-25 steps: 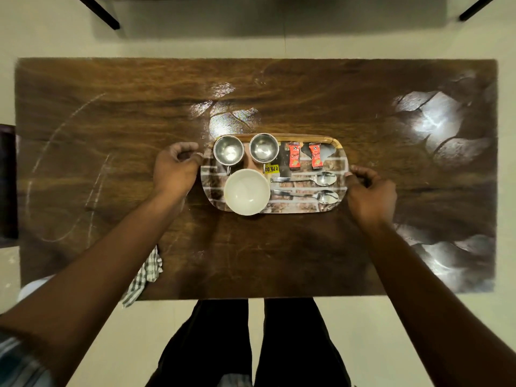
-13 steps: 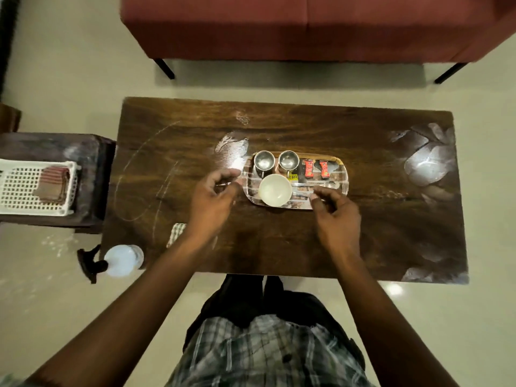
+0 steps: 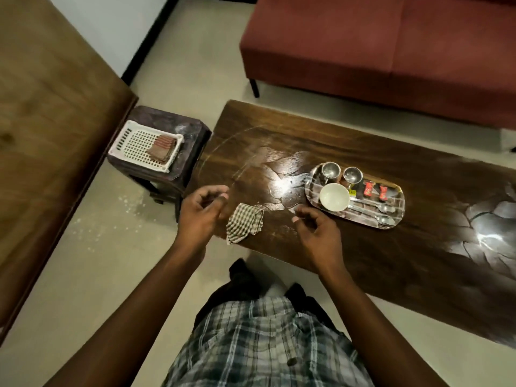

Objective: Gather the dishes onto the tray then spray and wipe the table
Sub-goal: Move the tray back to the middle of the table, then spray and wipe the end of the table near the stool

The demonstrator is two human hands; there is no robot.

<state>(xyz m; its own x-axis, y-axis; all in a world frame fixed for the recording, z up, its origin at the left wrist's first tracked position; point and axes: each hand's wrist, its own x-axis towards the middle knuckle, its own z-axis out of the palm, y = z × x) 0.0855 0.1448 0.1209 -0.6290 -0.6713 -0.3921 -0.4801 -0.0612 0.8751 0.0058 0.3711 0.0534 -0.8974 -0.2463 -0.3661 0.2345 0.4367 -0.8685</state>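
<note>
An oval tray lies on the dark wooden table. On it are two steel cups, a white bowl, two red packets and two spoons. A checked cloth lies crumpled near the table's front left edge. My left hand hovers just left of the cloth, fingers loosely curled, holding nothing. My right hand hangs to the right of the cloth, short of the tray, fingers loosely curled and empty.
A dark stool left of the table carries a white plastic basket with a folded brown cloth. A red sofa stands behind the table. A wooden surface fills the far left. Wet smears shine on the tabletop.
Both hands have let go of the tray and drawn back toward the cloth. The view has swung left, so the stool and the basket now show in full.
</note>
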